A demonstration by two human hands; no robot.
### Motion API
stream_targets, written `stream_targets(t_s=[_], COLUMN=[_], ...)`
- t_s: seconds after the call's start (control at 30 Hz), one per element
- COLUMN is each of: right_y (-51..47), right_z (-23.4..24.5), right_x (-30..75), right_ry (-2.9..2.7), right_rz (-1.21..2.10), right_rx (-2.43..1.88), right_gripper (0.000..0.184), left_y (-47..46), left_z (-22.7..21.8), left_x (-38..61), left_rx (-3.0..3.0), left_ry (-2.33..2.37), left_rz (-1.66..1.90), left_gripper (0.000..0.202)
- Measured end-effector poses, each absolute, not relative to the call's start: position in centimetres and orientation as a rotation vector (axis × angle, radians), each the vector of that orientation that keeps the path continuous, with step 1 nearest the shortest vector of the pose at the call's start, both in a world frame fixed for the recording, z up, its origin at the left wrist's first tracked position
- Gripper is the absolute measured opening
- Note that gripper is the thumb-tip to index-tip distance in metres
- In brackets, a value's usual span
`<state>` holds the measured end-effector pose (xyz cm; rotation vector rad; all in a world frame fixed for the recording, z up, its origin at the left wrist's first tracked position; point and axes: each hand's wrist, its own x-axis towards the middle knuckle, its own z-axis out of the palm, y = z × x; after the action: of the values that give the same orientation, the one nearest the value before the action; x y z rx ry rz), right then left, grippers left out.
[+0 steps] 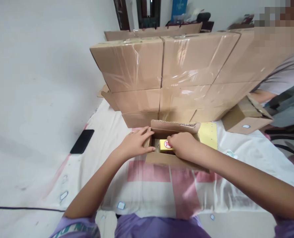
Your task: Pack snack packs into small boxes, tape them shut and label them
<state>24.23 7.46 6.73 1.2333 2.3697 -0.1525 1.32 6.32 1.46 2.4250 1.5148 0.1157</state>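
A small open cardboard box point(162, 158) lies in front of me on a white and pink sheet point(152, 185). My left hand point(135, 143) grips the box's left wall, fingers curled over its edge. Inside the box my right hand point(183, 145) is closed on a small yellow packet point(165, 145) with a red mark. A yellow card point(208, 134) lies against the box's right side.
A wall of sealed, taped cardboard cartons point(176, 72) stands just behind the box. Another open carton point(246, 119) sits at the right beside a seated person point(283, 89). A black phone point(82, 141) lies on the floor at the left. A black cable point(25, 208) runs along the floor.
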Motion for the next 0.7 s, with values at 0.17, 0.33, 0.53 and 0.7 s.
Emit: stream_targets(t_s=[0.17, 0.33, 0.53, 0.7], right_y=[8.2, 7.9, 8.0, 8.5], right_z=[6.7, 6.1, 4.6, 3.0], right_x=[22.6, 23.6, 25.7, 27.1], right_ry=[2.331, 2.373, 2.585, 2.674], right_rz=[-0.133, -0.080, -0.024, -0.042], right_rx=[1.215, 1.251, 1.120, 1.135], right_gripper=[0.038, 0.048, 0.063, 0.063], left_y=[6.0, 5.3, 4.3, 3.9], left_z=[0.6, 0.1, -0.7, -1.7], left_x=[1.0, 1.0, 1.4, 1.8], left_rx=[2.399, 2.365, 2.372, 2.301], left_ry=[1.498, 1.517, 1.518, 1.492], left_rz=[0.214, 0.287, 0.404, 0.572], left_gripper=[0.069, 0.067, 0.068, 0.067])
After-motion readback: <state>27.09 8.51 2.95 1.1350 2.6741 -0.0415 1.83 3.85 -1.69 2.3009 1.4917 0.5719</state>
